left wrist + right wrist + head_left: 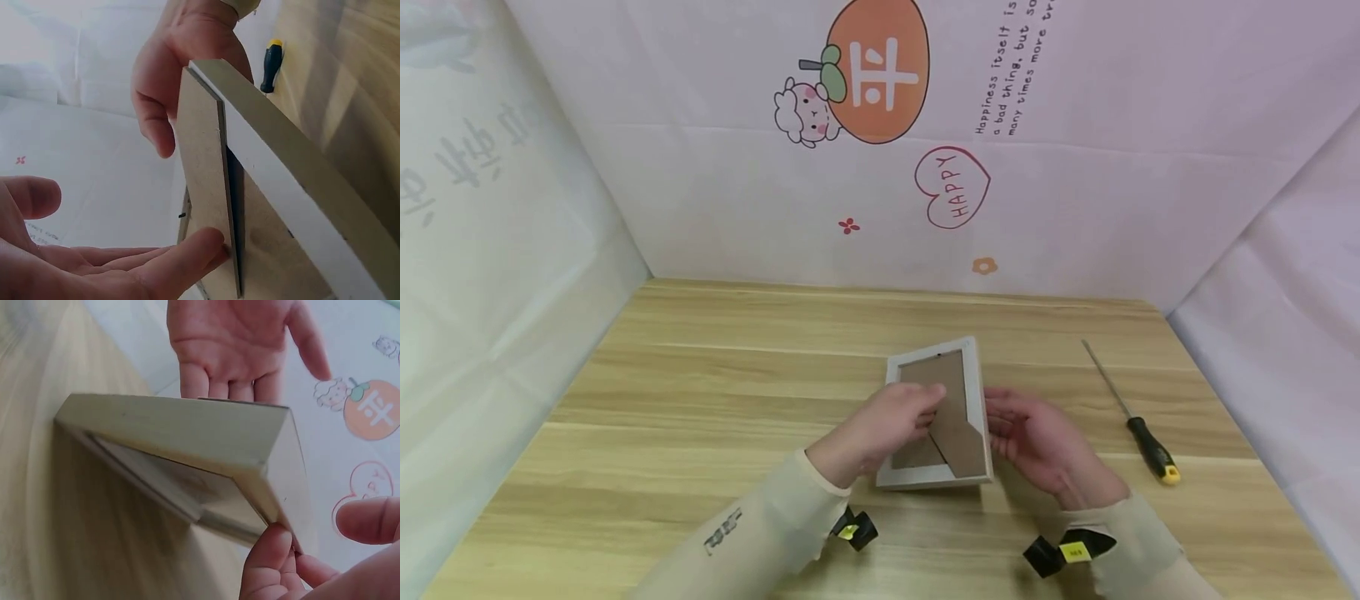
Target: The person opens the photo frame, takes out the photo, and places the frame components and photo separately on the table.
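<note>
A picture frame (971,392) with a pale border stands tilted on the wooden table, its brown backing board facing me. On that back, a brown stand flap (203,144) sticks out at an angle. My left hand (891,421) touches the flap with nearly straight fingers, its thumb apart from the board. At the frame's right edge is my right hand (1037,437). Its fingers (269,553) bend round the edge near a corner, while its thumb (369,520) stays off the frame. The left hand partly covers the backing board in the head view.
A screwdriver (1150,446) with a black and yellow handle lies on the table (700,400) to the right of the frame. White printed cloth (737,208) hangs behind the table and along both sides.
</note>
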Action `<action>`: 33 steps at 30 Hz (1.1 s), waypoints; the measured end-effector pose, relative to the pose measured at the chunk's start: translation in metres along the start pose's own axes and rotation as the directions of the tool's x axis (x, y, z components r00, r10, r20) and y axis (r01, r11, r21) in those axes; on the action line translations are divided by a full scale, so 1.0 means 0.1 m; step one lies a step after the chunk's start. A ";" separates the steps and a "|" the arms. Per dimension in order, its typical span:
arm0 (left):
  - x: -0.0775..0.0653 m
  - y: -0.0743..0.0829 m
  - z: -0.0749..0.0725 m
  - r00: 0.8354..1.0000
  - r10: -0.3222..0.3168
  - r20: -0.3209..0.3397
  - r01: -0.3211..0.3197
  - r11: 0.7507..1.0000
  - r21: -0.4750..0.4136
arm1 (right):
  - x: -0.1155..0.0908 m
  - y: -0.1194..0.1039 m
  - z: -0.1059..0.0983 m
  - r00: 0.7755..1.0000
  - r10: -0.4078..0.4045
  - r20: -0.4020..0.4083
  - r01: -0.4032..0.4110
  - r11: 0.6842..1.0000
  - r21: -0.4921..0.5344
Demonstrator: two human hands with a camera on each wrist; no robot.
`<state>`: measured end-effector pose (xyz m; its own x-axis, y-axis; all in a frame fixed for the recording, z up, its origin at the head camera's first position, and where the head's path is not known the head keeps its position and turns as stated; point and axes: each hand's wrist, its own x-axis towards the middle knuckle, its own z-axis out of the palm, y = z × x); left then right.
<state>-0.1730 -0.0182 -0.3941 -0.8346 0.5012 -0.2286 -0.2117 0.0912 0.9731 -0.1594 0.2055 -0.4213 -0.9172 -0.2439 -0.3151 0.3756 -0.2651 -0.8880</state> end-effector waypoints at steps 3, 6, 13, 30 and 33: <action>0.00 0.03 -0.02 1.000 0.013 -0.006 -0.013 1.000 0.026 | -0.02 -0.06 0.05 1.000 -0.014 0.021 0.014 1.000 0.010; -0.02 0.07 -0.04 0.999 0.021 -0.030 -0.017 0.994 0.107 | -0.03 -0.12 0.12 0.999 -0.025 0.046 0.025 1.000 0.000; -0.08 0.19 -0.12 0.993 0.027 -0.115 0.026 0.902 0.431 | -0.02 -0.21 0.34 0.995 -0.051 0.084 0.051 0.999 0.007; -0.09 0.27 -0.38 0.995 0.008 -0.104 0.042 0.881 0.471 | 0.04 -0.19 0.47 0.956 -0.056 0.289 0.022 0.992 0.121; -0.10 0.26 -0.42 0.993 -0.016 -0.119 0.068 0.891 0.449 | 0.07 -0.14 0.45 0.960 -0.020 0.279 0.004 0.998 0.057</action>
<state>-0.1914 -0.0566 -0.3683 -0.8858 0.3936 -0.2459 -0.0172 0.5018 0.8648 -0.1654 0.1659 -0.3960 -0.8510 -0.4888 -0.1919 0.3790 -0.3187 -0.8688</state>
